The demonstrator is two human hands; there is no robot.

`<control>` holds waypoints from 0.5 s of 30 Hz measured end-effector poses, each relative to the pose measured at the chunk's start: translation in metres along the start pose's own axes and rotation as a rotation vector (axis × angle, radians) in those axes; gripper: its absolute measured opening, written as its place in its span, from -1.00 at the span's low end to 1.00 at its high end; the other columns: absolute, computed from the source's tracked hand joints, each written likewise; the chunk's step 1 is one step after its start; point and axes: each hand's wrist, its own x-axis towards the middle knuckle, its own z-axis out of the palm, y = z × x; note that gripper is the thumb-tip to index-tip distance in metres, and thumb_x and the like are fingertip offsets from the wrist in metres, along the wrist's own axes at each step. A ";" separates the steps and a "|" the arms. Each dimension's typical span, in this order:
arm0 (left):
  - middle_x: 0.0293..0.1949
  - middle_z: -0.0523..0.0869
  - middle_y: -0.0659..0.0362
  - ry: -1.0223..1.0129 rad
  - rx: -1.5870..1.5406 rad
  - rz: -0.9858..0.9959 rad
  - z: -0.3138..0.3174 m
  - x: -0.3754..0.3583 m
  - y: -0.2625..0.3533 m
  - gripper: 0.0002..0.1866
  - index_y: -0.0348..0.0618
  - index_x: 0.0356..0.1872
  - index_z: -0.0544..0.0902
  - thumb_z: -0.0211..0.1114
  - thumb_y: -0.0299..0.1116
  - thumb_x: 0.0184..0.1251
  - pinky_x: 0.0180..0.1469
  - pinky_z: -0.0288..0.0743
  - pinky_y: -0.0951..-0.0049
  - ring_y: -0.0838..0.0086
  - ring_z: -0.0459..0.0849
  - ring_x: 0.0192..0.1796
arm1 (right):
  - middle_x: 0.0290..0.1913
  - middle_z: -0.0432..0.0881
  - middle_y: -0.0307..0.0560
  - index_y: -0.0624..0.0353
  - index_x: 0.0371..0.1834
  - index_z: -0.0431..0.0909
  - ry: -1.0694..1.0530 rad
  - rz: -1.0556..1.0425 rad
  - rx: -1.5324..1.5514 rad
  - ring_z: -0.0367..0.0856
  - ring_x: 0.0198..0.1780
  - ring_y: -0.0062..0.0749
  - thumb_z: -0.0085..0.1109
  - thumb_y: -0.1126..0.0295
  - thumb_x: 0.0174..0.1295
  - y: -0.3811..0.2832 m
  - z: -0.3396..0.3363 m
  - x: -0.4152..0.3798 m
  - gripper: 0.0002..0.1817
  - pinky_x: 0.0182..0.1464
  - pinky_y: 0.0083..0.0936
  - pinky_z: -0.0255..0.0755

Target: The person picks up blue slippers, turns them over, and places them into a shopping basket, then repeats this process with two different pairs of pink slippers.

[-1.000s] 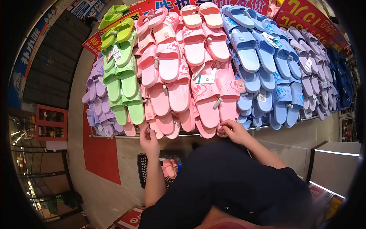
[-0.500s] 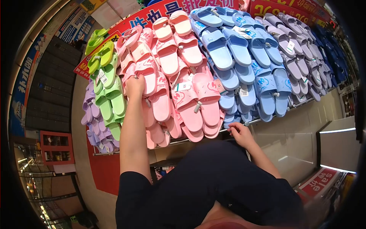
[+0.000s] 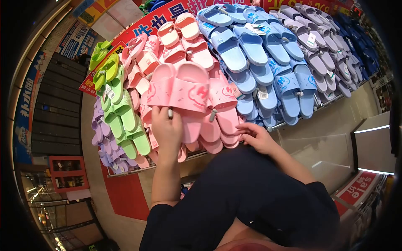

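Note:
My left hand (image 3: 166, 130) is closed on a pair of pink slippers (image 3: 180, 85), gripping them at the strap near a small grey tag fastener. The pair is lifted in front of the display, heels up, and overlaps other pink slippers behind it. My right hand (image 3: 256, 138) is open with loosely curled fingers, its fingertips right at the toe ends of the pink slippers (image 3: 228, 119) low on the rack. Blue slippers (image 3: 251, 85) hang just beyond that hand.
Green slippers (image 3: 121, 111) and purple slippers (image 3: 106, 138) hang on the left of the rack. Grey slippers (image 3: 320, 62) and dark blue ones (image 3: 356, 46) are on the right. A metal rail (image 3: 289, 124) runs along the lower edge. A red sign (image 3: 167, 19) stands behind.
My left hand has moved right and toward me, bringing the pink pair off the rack. My right hand has shifted slightly upward to the lower pink slippers. The view has moved a little.

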 end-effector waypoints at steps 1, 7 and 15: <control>-0.15 0.59 -0.07 0.038 -0.105 0.100 0.003 -0.009 0.016 -0.75 -0.30 -0.15 0.66 0.23 -0.48 0.13 -0.11 0.53 0.12 -0.03 0.62 -0.13 | 0.28 0.52 0.02 0.23 0.50 0.20 -0.119 -0.117 0.017 0.55 0.21 -0.44 0.09 0.45 0.43 -0.006 0.006 0.009 -0.42 0.20 -0.49 0.48; -0.06 0.63 -0.11 0.030 -0.195 0.182 0.013 -0.046 0.066 -0.63 -0.36 0.04 0.64 0.26 -0.56 0.15 -0.06 0.53 0.22 -0.04 0.62 -0.10 | 0.39 0.40 0.05 0.15 0.55 0.07 -0.082 -0.359 0.418 0.54 0.27 -0.28 0.33 0.12 0.31 -0.019 0.036 0.051 -0.15 0.30 -0.32 0.45; -0.06 0.63 0.09 0.007 -0.819 -0.274 0.018 -0.082 -0.019 -0.60 -0.33 0.23 0.54 0.08 -0.31 0.51 0.02 0.46 0.40 0.37 0.58 -0.11 | 0.32 0.50 0.12 0.23 0.47 0.21 -0.022 -0.116 0.609 0.57 0.25 -0.06 -0.02 0.09 0.44 -0.048 0.026 0.069 -0.35 0.32 -0.11 0.47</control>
